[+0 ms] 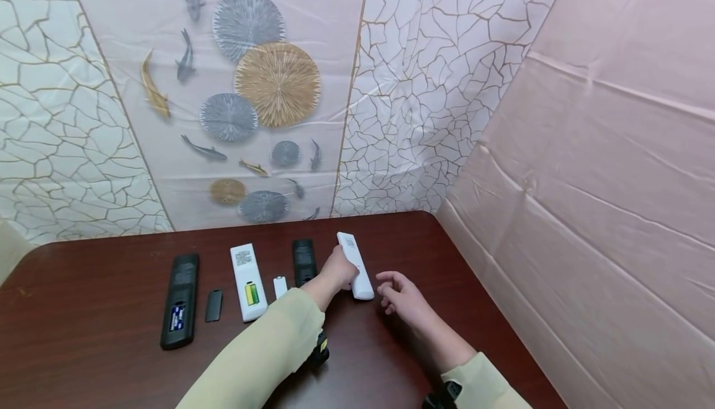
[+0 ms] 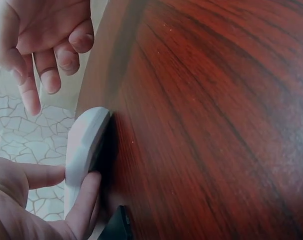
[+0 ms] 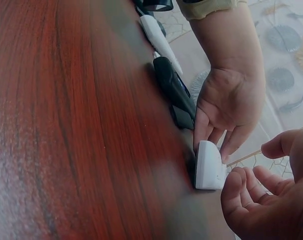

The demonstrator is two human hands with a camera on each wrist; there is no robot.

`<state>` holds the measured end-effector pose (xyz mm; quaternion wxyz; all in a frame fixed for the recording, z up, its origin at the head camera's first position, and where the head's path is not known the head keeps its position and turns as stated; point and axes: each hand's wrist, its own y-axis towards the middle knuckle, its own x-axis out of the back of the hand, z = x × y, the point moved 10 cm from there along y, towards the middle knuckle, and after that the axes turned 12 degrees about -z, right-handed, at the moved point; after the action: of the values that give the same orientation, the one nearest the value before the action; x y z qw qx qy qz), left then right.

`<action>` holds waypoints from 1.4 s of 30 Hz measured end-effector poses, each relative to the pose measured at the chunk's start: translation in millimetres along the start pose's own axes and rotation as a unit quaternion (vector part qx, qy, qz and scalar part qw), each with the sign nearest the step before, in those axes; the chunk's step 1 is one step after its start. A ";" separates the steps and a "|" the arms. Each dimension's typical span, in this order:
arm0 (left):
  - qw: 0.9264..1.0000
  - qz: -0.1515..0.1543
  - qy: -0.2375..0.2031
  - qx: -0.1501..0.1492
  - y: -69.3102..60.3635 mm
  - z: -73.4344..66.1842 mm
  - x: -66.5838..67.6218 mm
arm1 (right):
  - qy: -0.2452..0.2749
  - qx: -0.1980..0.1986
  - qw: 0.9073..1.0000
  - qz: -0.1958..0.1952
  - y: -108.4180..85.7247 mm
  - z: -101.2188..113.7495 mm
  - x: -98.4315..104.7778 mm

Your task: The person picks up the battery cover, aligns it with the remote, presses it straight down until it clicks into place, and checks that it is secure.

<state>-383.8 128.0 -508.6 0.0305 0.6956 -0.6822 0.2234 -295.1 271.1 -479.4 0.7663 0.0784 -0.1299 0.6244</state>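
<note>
A white remote (image 1: 357,266) at the right of the row is pinched between the thumb and fingers of my left hand (image 1: 337,270), its narrow end toward me. In the left wrist view the thumb and fingers of my left hand (image 2: 46,200) lie on either side of the white remote (image 2: 84,142). My right hand (image 1: 404,300) hovers just right of it, fingers loosely bent, holding nothing. The right wrist view shows a gap between my right hand (image 3: 271,195) and the remote's white end (image 3: 210,167).
On the brown table (image 1: 89,297), leftward, lie a black remote (image 1: 180,300) with batteries showing, a dark cover (image 1: 213,306), a white remote (image 1: 244,272) with green batteries, a small white cover (image 1: 280,286) and another black remote (image 1: 303,257). Patterned cloth (image 1: 413,86) hangs behind.
</note>
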 end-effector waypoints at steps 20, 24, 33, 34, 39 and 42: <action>0.983 -0.036 0.175 -0.051 -14.0 -11.3 25.2 | 0.009 0.008 1.000 0.019 -3.1 14.8 -11.7; 0.986 -0.039 0.153 -0.046 -15.2 -11.1 27.9 | 0.011 0.006 1.000 0.018 0.7 11.4 -13.5; 0.993 -0.043 0.097 -0.055 -21.0 -11.5 35.1 | 0.013 0.010 1.000 0.011 1.2 10.5 -15.4; 0.993 -0.039 0.091 -0.060 -23.8 -12.6 35.9 | 0.014 0.010 1.000 0.011 1.2 10.4 -15.7; 0.996 -0.014 0.044 -0.073 -38.7 -17.1 40.9 | 0.024 0.003 1.000 0.018 0.2 11.7 -19.7; 0.997 -0.003 0.021 -0.073 -45.5 -15.9 44.8 | 0.024 0.004 0.999 0.024 -1.9 14.0 -23.5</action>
<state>-345.7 94.6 -466.6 0.0963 0.6888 -0.6936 0.1876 -299.0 244.8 -473.0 0.7538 0.0636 -0.1110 0.6445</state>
